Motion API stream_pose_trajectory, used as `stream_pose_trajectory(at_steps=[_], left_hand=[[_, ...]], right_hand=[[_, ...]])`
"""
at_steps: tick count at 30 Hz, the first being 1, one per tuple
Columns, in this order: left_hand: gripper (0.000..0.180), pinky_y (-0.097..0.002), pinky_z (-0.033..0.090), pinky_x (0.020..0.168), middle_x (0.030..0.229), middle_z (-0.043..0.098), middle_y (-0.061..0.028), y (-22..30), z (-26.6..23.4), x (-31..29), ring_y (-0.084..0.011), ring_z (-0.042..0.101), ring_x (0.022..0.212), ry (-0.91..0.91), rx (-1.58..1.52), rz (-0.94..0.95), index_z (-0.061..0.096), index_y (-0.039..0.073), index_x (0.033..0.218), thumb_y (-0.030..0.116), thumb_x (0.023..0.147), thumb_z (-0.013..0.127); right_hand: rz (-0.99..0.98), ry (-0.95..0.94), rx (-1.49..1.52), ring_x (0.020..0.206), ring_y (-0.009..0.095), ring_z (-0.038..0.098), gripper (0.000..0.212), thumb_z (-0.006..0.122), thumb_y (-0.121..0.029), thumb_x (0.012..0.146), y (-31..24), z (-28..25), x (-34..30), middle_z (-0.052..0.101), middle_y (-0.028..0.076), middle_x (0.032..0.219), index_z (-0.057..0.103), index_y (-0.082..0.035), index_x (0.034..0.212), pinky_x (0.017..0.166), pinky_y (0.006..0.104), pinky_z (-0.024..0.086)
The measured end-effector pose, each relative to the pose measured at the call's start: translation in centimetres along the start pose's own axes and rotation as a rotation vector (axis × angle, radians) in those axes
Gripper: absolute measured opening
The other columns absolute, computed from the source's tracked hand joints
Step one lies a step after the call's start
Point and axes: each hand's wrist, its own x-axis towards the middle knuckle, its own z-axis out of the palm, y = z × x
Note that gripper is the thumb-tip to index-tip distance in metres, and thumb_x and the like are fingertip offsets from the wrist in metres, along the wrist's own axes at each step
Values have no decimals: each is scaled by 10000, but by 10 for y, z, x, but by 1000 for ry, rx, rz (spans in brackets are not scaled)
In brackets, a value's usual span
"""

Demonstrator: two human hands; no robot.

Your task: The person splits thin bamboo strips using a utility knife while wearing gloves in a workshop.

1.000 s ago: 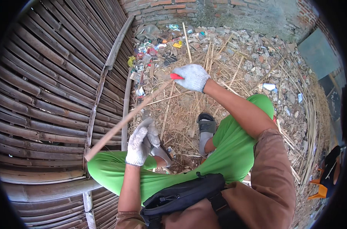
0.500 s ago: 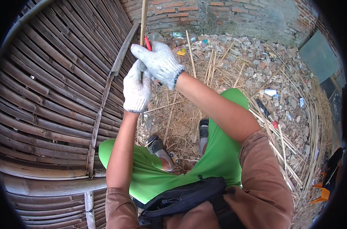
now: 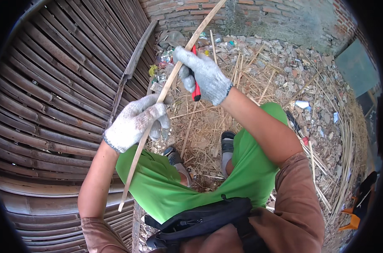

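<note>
Currently: pale strip held slantwise between two gloved hands, tool in the right

Both hands wear whitish knitted gloves with dark cuff edges. Left hand (image 3: 134, 124) sits lower, beside the left knee; its fingers are bent and pinch the pale strip (image 3: 173, 77), with one finger crossing in front of it. Right hand (image 3: 206, 76) sits higher and farther forward; its fingers are curled around a red-and-black tool (image 3: 196, 92), and the thumb lies across the strip. Part of the tool is hidden by the glove, so its working end cannot be told with certainty.

Strip position: diagonal, upper end reaching the brick wall region at the top edge of the view, lower end hanging free past the left hand, near the left leg of the green trousers (image 3: 250, 160).

Surroundings: slatted bamboo wall (image 3: 56, 105) along the left; brick wall (image 3: 280, 19) beyond the hands; rubble (image 3: 284, 63) with straw and litter covering the ground. Loose long strips (image 3: 341, 168) lie at the right. Dark sandals (image 3: 227, 145) on both feet, below and between the forearms. Black waist bag (image 3: 200, 219) rests across the lap. Orange object (image 3: 350, 219) at far right, partly cut off by the dark rim, kind unclear
</note>
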Motion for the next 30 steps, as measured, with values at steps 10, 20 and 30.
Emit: stream_pose_trajectory(at_steps=[10,20,30], left_hand=[[307,-245,480,543,832,666,-31,-117,35,-2,-100,577,601,235,-297,-25,644,9,1281,256,1108,590],[248,-267,423,466,743,655,-46,-163,56,5,-118,539,519,278,-593,-103,649,27,1173,244,1080,575],[267,-263,395,436,692,613,-21,-165,62,-3,-104,499,472,337,-520,-163,689,39,1093,286,1090,589]], right_hand=[[403,30,-333,508,137,578,511,604,-585,1059,99,-25,-67,624,32,711,648,-77,1096,476,304,468],[-243,-204,-1228,893,473,707,425,578,-476,1066,126,-62,-75,718,234,955,622,-63,1152,762,567,547],[-246,-227,-1289,822,447,714,399,606,-474,1052,127,-47,-76,719,204,872,643,-83,1119,710,553,546]])
